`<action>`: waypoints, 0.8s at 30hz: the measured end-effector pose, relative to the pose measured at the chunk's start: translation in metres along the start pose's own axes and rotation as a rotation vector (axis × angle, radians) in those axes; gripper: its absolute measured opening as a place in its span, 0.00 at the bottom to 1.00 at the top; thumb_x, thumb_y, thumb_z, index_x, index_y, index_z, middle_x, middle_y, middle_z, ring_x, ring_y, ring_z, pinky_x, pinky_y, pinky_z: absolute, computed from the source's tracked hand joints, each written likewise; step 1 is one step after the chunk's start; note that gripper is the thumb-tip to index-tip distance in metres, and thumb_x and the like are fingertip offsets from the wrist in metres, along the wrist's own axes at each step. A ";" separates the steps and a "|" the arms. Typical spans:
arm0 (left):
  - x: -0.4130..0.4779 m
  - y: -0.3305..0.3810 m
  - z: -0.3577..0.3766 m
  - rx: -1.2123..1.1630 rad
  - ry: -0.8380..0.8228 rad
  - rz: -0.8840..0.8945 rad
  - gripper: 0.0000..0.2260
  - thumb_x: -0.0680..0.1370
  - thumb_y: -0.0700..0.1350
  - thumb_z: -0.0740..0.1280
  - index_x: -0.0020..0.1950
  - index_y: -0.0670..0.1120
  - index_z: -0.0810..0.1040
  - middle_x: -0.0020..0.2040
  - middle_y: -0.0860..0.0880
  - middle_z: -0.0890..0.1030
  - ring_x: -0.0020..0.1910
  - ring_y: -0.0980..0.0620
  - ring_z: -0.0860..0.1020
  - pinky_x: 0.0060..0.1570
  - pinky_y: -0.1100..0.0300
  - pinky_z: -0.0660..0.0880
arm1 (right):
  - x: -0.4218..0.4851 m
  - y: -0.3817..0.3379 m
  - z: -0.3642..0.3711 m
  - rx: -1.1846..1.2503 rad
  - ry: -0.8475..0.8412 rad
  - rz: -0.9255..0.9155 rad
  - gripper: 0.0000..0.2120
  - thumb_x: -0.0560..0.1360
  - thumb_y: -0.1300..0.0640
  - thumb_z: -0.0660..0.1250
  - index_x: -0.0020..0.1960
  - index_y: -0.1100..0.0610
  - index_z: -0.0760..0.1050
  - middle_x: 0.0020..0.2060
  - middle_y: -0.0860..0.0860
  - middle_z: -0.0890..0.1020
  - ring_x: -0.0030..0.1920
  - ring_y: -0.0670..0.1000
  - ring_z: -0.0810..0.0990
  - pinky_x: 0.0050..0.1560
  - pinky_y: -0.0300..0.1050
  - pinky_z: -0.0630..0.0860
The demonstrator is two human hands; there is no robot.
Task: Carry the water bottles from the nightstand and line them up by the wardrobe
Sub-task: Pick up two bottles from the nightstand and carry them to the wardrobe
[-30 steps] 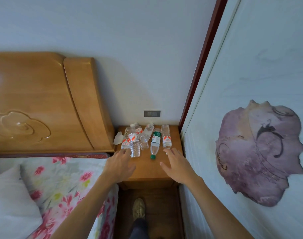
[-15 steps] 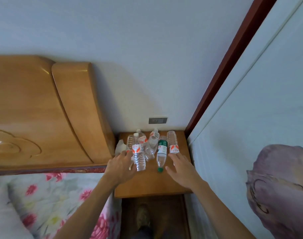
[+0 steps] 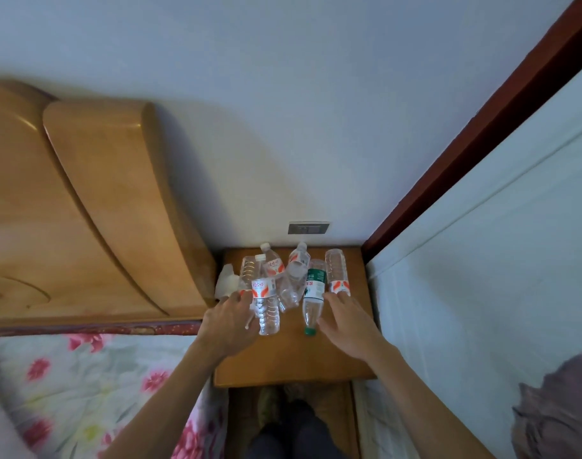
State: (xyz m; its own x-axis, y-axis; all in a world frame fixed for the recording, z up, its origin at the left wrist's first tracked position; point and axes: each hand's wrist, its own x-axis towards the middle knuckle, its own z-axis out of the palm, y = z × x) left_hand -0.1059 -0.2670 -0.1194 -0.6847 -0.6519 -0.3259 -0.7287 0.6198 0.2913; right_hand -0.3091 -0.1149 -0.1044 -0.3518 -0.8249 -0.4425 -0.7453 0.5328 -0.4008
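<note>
Several clear plastic water bottles lie jumbled on the wooden nightstand [image 3: 292, 362]. Most carry red-and-white labels; one has a green label and green cap [image 3: 313, 294]. My left hand [image 3: 228, 321] hovers at the left side of the pile, fingertips touching a red-labelled bottle [image 3: 264, 301], fingers spread. My right hand [image 3: 347, 321] reaches in on the right, its fingertips at the base of the rightmost red-labelled bottle [image 3: 337, 271], beside the green-labelled one. Neither hand is closed around a bottle.
A wooden headboard [image 3: 110, 207] and a bed with a floral cover [image 3: 84, 392] lie to the left. A pale wardrobe panel [image 3: 481, 276] with a dark red edge stands on the right. A wall socket [image 3: 308, 227] sits above the nightstand. My feet stand below.
Both hands have moved forward over the nightstand and now reach the bottles. The view has come closer to the nightstand and tilted upward.
</note>
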 end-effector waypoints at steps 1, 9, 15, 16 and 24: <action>0.004 0.000 0.002 0.001 -0.002 -0.005 0.21 0.80 0.58 0.59 0.69 0.49 0.66 0.66 0.49 0.76 0.61 0.49 0.78 0.55 0.52 0.77 | 0.006 0.002 0.001 -0.002 -0.009 -0.004 0.25 0.81 0.44 0.60 0.75 0.51 0.62 0.71 0.50 0.70 0.69 0.51 0.71 0.65 0.46 0.73; 0.030 -0.003 0.019 -0.019 -0.031 -0.043 0.22 0.79 0.57 0.60 0.70 0.49 0.66 0.66 0.49 0.77 0.61 0.48 0.79 0.55 0.51 0.78 | 0.054 0.017 0.006 0.006 -0.079 -0.052 0.25 0.81 0.44 0.60 0.75 0.52 0.62 0.70 0.51 0.71 0.68 0.52 0.72 0.64 0.55 0.76; 0.050 -0.003 0.029 0.028 -0.061 -0.080 0.22 0.78 0.60 0.61 0.68 0.49 0.69 0.63 0.49 0.78 0.59 0.48 0.80 0.55 0.51 0.79 | 0.084 0.029 0.013 0.029 -0.122 -0.067 0.24 0.81 0.44 0.59 0.74 0.52 0.63 0.68 0.51 0.73 0.66 0.52 0.74 0.63 0.56 0.76; 0.053 -0.003 0.031 0.044 -0.073 -0.090 0.22 0.78 0.60 0.61 0.68 0.49 0.69 0.63 0.49 0.78 0.59 0.48 0.80 0.55 0.51 0.79 | 0.088 0.031 0.014 0.035 -0.129 -0.063 0.24 0.81 0.44 0.60 0.74 0.53 0.63 0.68 0.52 0.73 0.67 0.52 0.74 0.64 0.56 0.76; 0.081 -0.012 0.059 0.044 -0.103 -0.164 0.23 0.77 0.59 0.63 0.67 0.47 0.69 0.61 0.47 0.79 0.57 0.46 0.80 0.53 0.50 0.79 | 0.122 0.045 0.029 0.075 -0.133 -0.041 0.22 0.81 0.47 0.62 0.72 0.54 0.65 0.67 0.51 0.73 0.67 0.52 0.74 0.64 0.49 0.75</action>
State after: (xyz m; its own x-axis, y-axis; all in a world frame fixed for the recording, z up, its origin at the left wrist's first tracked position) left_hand -0.1519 -0.3018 -0.2031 -0.5500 -0.6989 -0.4572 -0.8278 0.5287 0.1878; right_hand -0.3687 -0.1858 -0.1997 -0.2398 -0.8167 -0.5249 -0.7116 0.5157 -0.4772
